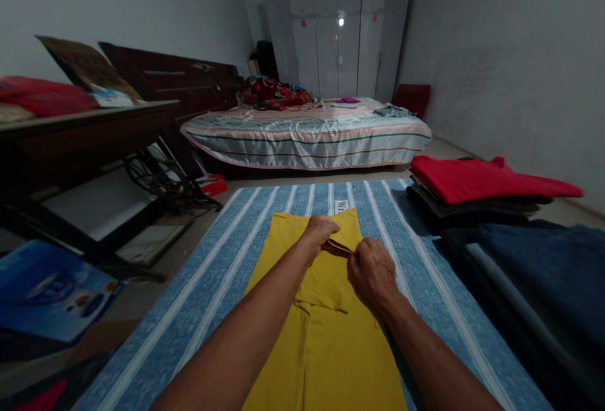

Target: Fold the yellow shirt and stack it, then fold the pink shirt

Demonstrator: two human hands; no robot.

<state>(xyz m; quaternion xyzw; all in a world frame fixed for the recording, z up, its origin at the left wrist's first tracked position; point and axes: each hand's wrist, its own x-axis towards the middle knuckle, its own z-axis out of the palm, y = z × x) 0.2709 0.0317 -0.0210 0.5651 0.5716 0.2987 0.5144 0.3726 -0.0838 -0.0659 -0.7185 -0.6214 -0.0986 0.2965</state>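
A yellow garment (326,335) lies flat on a blue cloth with white stripes (222,272) in front of me. My left hand (320,232) rests closed on the garment's upper part, pinching a fold of the yellow fabric. My right hand (373,269) is closed on the same fold just to the right. The two hands nearly touch. A folded flap of the garment lies below them.
To the right sits a stack of folded clothes with a red one (482,179) on top, and dark blue fabric (543,272) nearer me. A treadle sewing table (89,140) stands at the left. A bed (307,133) and a white wardrobe (331,39) fill the back.
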